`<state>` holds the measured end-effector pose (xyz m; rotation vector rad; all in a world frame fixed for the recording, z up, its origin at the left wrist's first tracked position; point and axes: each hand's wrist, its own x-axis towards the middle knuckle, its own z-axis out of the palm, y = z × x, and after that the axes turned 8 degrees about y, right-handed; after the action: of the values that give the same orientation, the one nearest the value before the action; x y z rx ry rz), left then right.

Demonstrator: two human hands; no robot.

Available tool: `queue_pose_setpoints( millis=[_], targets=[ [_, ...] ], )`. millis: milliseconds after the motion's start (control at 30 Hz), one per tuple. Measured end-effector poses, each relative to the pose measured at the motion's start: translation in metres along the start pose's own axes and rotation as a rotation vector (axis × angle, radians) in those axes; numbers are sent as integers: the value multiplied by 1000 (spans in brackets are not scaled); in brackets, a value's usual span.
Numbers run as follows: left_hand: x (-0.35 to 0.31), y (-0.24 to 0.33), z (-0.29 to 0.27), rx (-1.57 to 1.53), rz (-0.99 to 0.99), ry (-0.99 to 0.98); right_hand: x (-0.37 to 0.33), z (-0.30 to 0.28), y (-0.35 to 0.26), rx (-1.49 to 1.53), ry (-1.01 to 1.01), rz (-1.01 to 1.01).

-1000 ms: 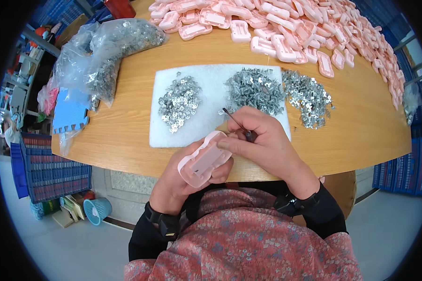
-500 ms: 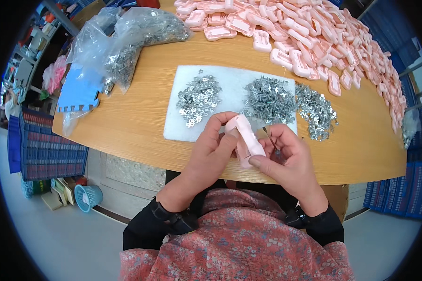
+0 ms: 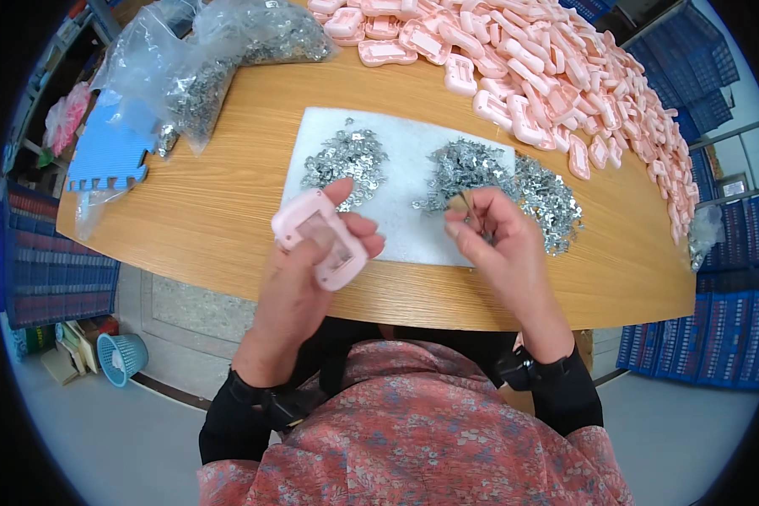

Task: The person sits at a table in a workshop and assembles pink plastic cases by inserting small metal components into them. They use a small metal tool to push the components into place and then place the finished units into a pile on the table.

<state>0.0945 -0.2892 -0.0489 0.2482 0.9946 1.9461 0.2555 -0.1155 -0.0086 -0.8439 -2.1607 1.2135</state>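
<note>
Over the counter (image 3: 228,190), the left hand (image 3: 288,291) clasps a pink plastic casing (image 3: 302,212); the right hand (image 3: 512,246) bunches its fingers near metal clips (image 3: 468,167), what they pinch unclear.

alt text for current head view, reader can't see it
The left hand holds a pink plastic shell; the right hand grips something thin near small metal pieces piled on a white sheet; more pink shells lie heaped beyond.

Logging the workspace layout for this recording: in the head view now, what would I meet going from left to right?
Blue foam mat → pink casing in the left hand → middle heap of metal parts → right heap of metal parts → clear plastic bag.
</note>
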Motion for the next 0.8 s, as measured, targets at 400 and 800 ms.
queue_pose_setpoints(
  millis=[400, 800],
  targets=[
    [3, -3, -14, -36, 7, 4, 43, 31, -15, -591, -156, -408],
    [4, -2, -18, -37, 14, -54, 64, 62, -11, -587, -228, -412]
  ],
)
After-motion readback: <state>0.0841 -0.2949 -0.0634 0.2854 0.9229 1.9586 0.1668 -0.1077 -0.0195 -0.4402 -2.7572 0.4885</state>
